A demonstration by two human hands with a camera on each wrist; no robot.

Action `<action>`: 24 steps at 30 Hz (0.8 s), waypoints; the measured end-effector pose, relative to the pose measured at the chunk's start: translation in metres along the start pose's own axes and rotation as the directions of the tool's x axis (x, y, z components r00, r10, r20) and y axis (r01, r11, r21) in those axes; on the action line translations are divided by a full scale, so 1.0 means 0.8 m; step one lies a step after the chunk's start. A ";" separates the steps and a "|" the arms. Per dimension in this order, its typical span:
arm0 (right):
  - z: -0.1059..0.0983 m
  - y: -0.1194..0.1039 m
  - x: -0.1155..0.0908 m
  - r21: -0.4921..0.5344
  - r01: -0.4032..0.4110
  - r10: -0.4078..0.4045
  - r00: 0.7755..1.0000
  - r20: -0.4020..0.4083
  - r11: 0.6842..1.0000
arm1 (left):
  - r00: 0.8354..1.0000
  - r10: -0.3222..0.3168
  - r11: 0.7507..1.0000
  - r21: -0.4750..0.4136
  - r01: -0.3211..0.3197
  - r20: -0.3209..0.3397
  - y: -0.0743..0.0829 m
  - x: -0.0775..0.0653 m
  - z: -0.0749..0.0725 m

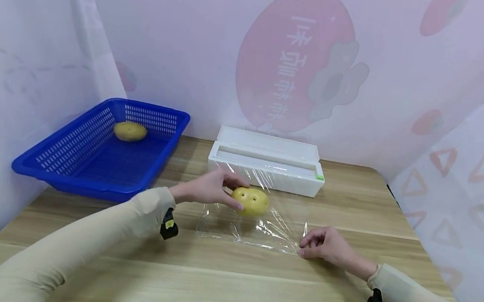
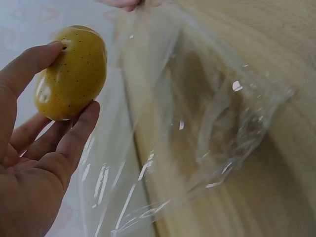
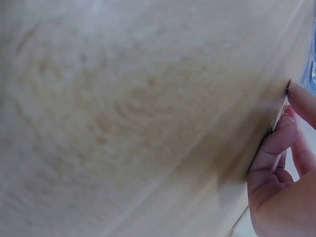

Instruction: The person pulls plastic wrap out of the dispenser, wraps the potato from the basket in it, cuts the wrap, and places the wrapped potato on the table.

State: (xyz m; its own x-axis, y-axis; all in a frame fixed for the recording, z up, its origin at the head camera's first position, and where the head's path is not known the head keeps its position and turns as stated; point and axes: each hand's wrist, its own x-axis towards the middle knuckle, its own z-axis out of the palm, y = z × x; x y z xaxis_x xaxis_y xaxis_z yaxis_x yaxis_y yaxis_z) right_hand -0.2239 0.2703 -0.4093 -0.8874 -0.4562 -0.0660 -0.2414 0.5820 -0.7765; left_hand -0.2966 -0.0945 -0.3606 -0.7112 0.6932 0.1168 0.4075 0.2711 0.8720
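Observation:
A yellow potato (image 1: 251,201) with small dark pits is held between the thumb and fingers of my left hand (image 1: 210,188). In the left wrist view the potato (image 2: 74,74) shows glossy and speckled, its far side hidden from the palm. Beneath it a sheet of clear cling film (image 1: 271,230) stretches from a white cling film box (image 1: 265,175) toward me. My right hand (image 1: 331,247) pinches the film's near right corner, low over the table. In the right wrist view the fingertips of the right hand (image 3: 284,163) meet close to the wooden surface.
On the left stands a blue plastic basket (image 1: 137,180) with a second potato (image 1: 130,132) inside. The box's lid (image 1: 268,142) is raised at the back, near a printed curtain (image 1: 181,61). Wooden table (image 1: 214,291) lies in front.

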 end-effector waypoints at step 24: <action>-0.001 0.017 0.007 0.026 -0.004 0.004 1.000 0.015 1.000 | 0.998 -0.039 0.999 -0.025 0.040 0.058 -0.039 0.017 0.046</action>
State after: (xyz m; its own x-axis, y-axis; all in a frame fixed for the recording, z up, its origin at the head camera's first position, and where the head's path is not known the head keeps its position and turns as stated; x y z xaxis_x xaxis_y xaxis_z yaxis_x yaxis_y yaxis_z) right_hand -0.2322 0.2764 -0.4198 -0.8823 -0.4641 -0.0784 -0.2275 0.5664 -0.7921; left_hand -0.2981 -0.0688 -0.4039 -0.6921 0.7197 0.0553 0.3644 0.2823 0.8874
